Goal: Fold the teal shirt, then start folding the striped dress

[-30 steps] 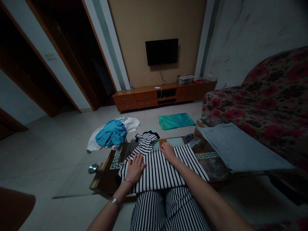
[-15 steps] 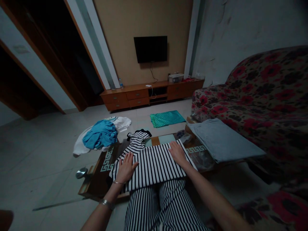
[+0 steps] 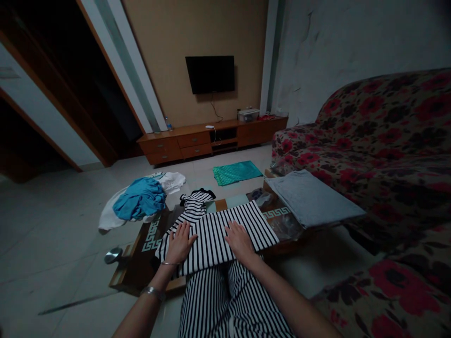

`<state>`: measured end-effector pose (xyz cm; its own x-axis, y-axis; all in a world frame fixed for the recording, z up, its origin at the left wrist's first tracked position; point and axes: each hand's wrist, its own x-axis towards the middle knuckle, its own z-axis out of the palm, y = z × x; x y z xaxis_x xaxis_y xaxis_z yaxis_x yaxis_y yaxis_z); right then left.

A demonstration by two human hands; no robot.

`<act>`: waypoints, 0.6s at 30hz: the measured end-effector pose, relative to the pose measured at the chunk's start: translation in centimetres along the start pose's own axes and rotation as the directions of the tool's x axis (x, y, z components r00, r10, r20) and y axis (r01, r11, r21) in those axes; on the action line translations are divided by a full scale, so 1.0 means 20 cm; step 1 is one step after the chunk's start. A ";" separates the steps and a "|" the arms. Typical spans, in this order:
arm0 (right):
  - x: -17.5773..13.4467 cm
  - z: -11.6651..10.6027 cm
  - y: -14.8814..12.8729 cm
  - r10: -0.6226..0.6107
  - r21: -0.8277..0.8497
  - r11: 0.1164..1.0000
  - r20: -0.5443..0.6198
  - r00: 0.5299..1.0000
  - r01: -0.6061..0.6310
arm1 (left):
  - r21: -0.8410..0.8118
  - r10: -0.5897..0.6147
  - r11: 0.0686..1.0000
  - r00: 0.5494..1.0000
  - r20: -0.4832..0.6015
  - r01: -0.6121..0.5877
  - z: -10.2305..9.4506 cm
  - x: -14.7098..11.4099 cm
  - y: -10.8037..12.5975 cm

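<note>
While both palms press flat with fingers spread, gripping nothing, the left hand (image 3: pixel 179 242) and right hand (image 3: pixel 239 240) rest on the striped garment (image 3: pixel 214 230) spread over the low table (image 3: pixel 141 263). Its long axis runs from the near edge, where it hangs over, toward the far left, sleeve end farthest. A folded grey cloth (image 3: pixel 310 199) lies at the table's right end, a blue and white heap (image 3: pixel 139 202) on the floor at far left.

The room was dim. A black television (image 3: pixel 210 74) hung on a tan wall (image 3: pixel 197 33) above a long wooden cabinet (image 3: pixel 211 139). Pale tiles covered the floor (image 3: pixel 52 220). A sofa (image 3: pixel 380 141) in red floral cloth stood along the right, and dark wooden doorways (image 3: pixel 66 94) opened on the left.
</note>
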<state>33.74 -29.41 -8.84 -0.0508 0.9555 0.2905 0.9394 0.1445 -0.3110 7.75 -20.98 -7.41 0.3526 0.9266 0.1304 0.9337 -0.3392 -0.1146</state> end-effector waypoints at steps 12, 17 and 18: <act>-0.02 -0.02 0.75 -0.037 -0.197 0.980 -0.099 0.994 0.017 | -0.049 -0.025 0.998 0.998 0.055 0.028 -0.06 0.06 -0.01; 0.05 -0.01 0.80 -0.071 -0.198 0.979 -0.075 0.995 0.055 | -0.055 -0.095 0.994 0.993 0.068 0.098 -0.10 0.12 -0.01; 0.06 -0.02 0.78 -0.055 -0.208 0.978 -0.078 0.995 0.037 | -0.056 -0.110 0.992 0.992 0.060 0.113 -0.11 0.11 0.03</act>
<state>48.38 -26.12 -12.99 -0.0753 0.9231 0.3772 0.9867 0.1235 -0.1053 9.19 -19.48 -5.02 0.2437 0.9663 0.0831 0.9696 -0.2408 -0.0435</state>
